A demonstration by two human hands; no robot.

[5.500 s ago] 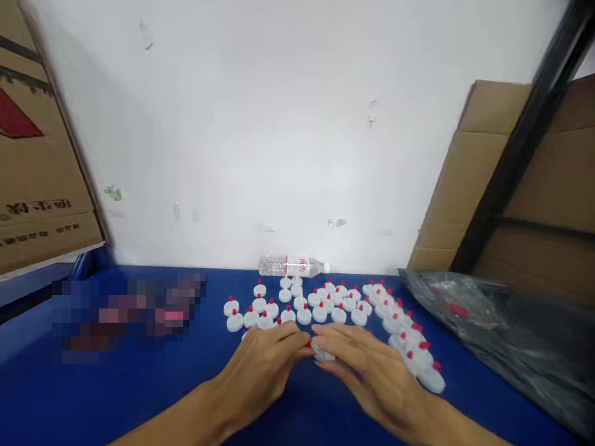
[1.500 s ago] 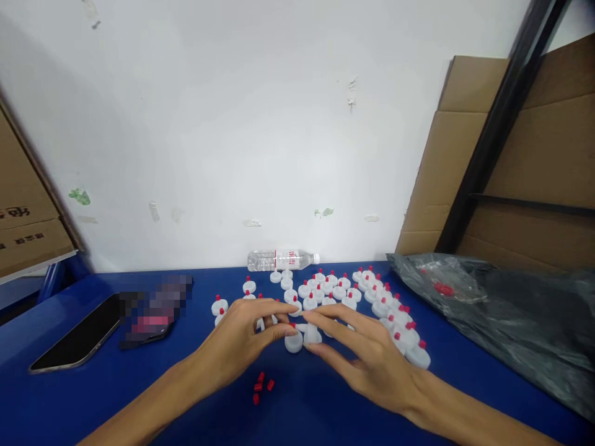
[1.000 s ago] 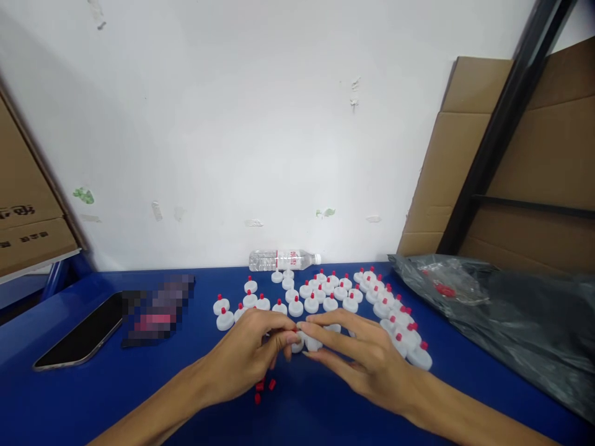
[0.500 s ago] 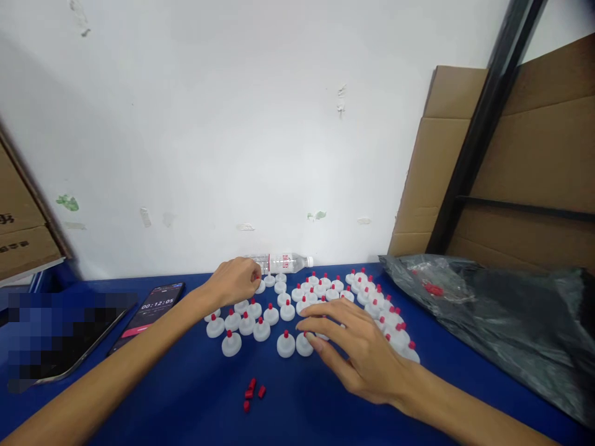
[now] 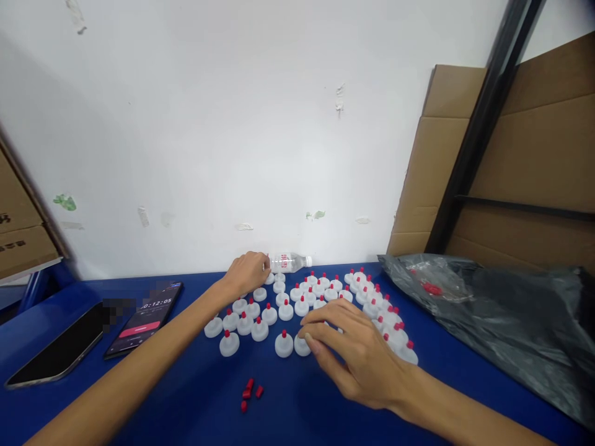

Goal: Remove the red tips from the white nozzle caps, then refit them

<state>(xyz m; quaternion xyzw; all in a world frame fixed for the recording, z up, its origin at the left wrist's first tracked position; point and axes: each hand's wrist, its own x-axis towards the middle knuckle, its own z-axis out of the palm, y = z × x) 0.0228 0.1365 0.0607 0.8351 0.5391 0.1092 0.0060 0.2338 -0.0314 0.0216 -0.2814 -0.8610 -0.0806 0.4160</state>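
Note:
My left hand (image 5: 248, 272) reaches to the back of the group of white plastic lids. Its fingers are pinched together at a lid (image 5: 269, 279) beside the bottle, and what they hold is hidden. My right hand (image 5: 353, 353) is closed with thumb and fingertips around the top of a front white lid (image 5: 301, 347), covering its small red cap. Many lids around it carry upright red caps, such as one front lid (image 5: 283, 345). A few near the left hand have none, like this bare lid (image 5: 279, 287). Several loose red caps (image 5: 247, 393) lie in front.
A clear bottle (image 5: 290, 263) lies along the wall. Two phones, a timer phone (image 5: 144, 319) and a dark phone (image 5: 58, 347), lie left. At right are a grey plastic bag (image 5: 488, 328), a small clear bag (image 5: 439, 285) of red pieces and cardboard (image 5: 427, 167). The table (image 5: 186, 409) is blue.
My left hand has moved right and back, uncovering a lid without a red cap beneath it. My right hand stays at the same front lid, whose red cap is now covered.

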